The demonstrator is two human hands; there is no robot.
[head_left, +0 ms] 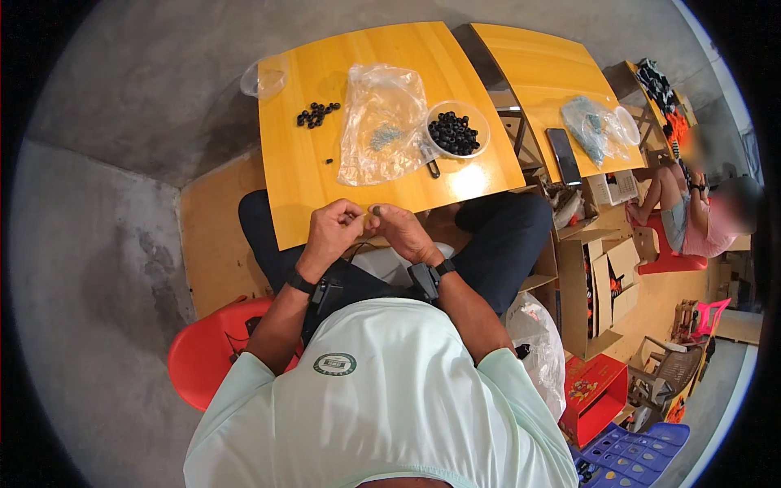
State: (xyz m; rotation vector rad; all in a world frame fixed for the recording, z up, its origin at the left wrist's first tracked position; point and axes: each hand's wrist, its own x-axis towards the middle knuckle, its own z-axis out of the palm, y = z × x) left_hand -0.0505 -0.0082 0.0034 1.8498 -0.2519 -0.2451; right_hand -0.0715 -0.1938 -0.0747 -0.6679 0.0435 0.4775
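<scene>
At the near edge of the yellow table (305, 187), my left hand (332, 233) and my right hand (402, 231) face each other with fingertips almost touching. Both are closed in a pinch. A small dark spot shows at the fingertips of the right hand; what either hand holds is too small to name. Just beyond them lies a clear plastic bag (366, 114) with small grey pieces (384, 137) in it. To its right a round clear tub (485, 122) is filled with black bead-like parts (454, 134). Several similar black parts (316, 115) lie loose on the left.
A dark pen-like tool (434, 168) lies by the tub. An empty clear tub (264, 77) stands at the far left corner. On the second table (529, 61) are a phone (563, 154) and a bag (587, 126). Open cardboard boxes (600, 285) and a seated person (704, 220) are at right.
</scene>
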